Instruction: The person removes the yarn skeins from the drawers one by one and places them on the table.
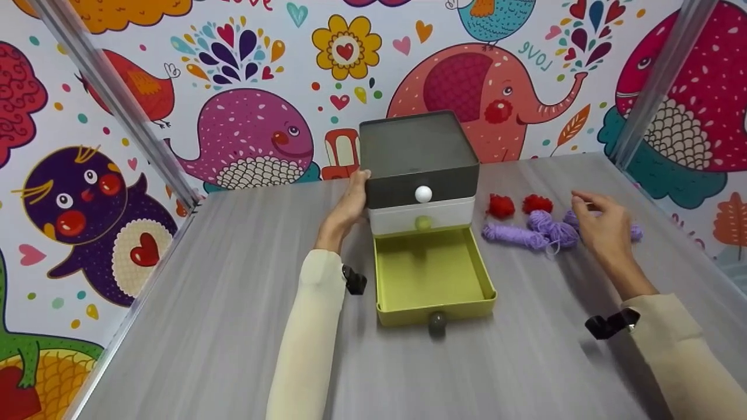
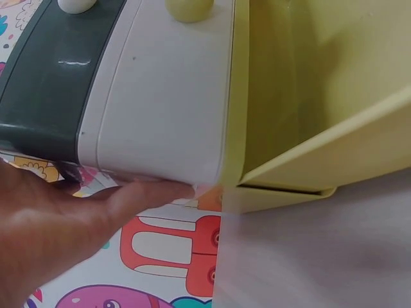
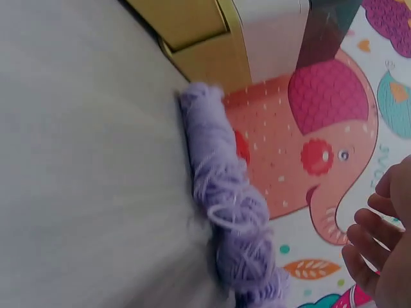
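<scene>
A small stacked drawer box stands near the back wall, its dark grey and white drawers closed. At the bottom, a yellow-green drawer with a dark round knob is pulled out, its inside bare. My left hand rests against the box's left side, the thumb lying straight along it in the left wrist view; its other fingers are partly hidden. To the right lie several lilac yarn skeins and two red yarn balls. Above the right end of the skeins is my right hand, fingers loosely bent, holding nothing.
Grey wood-grain table spreads out around the box. A printed wall with cartoon animals closes off the back, and metal posts rise at the corners.
</scene>
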Demonstrator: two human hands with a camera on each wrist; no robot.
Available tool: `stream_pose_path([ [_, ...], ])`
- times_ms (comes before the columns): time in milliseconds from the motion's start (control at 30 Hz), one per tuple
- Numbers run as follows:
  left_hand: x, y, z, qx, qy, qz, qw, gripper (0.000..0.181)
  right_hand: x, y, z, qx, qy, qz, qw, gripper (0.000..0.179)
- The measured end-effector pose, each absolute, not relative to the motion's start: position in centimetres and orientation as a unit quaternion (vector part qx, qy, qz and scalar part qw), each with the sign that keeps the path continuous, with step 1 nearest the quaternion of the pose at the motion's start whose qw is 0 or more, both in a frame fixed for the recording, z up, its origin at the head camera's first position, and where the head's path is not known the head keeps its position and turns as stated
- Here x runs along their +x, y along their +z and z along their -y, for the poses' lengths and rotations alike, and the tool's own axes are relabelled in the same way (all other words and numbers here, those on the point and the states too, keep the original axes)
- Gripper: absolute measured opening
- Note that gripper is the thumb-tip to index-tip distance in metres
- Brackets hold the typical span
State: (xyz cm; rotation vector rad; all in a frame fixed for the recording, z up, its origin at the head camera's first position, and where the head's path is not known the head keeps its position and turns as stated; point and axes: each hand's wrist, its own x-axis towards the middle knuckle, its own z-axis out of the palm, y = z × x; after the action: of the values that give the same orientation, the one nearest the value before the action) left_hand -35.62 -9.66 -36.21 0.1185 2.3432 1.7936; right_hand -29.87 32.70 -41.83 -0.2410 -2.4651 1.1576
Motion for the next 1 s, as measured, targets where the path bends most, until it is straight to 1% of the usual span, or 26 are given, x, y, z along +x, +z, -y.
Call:
stream_pose_path([
  [133,-35.6,-36.3,9.7,0.042,0.605,-0.790,0.094,0.064,-29.2,-41.5,-31.2,-0.050,0.421,0.881,0.212,0.047],
  [400,-35.6,-36.2,9.8,0.041,0.601,-0.793,0.089,0.064,-27.9,-40.9,-28.1,0.012,0.413,0.893,0.177,0.051],
  [600,-35.7,-36.1,9.6,0.034,0.603,-0.791,0.098,0.063,-27.5,-40.9,-26.3,0.034,0.415,0.889,0.188,0.042],
  [700,-35.7,-36.1,9.6,0.030,0.601,-0.792,0.097,0.063,-27.3,-40.9,-25.7,0.042,0.418,0.888,0.187,0.042],
  [800,-35.7,-36.1,9.6,0.031,0.600,-0.794,0.092,0.062,-26.8,-40.7,-25.2,0.042,0.416,0.892,0.170,0.046],
  [933,-35.6,-36.1,9.6,0.038,0.601,-0.793,0.092,0.062,-26.2,-40.4,-24.4,0.038,0.429,0.894,0.124,0.051],
  [1000,-35.6,-36.1,9.7,0.040,0.599,-0.794,0.093,0.063,-25.9,-40.3,-23.9,0.041,0.442,0.890,0.102,0.050],
])
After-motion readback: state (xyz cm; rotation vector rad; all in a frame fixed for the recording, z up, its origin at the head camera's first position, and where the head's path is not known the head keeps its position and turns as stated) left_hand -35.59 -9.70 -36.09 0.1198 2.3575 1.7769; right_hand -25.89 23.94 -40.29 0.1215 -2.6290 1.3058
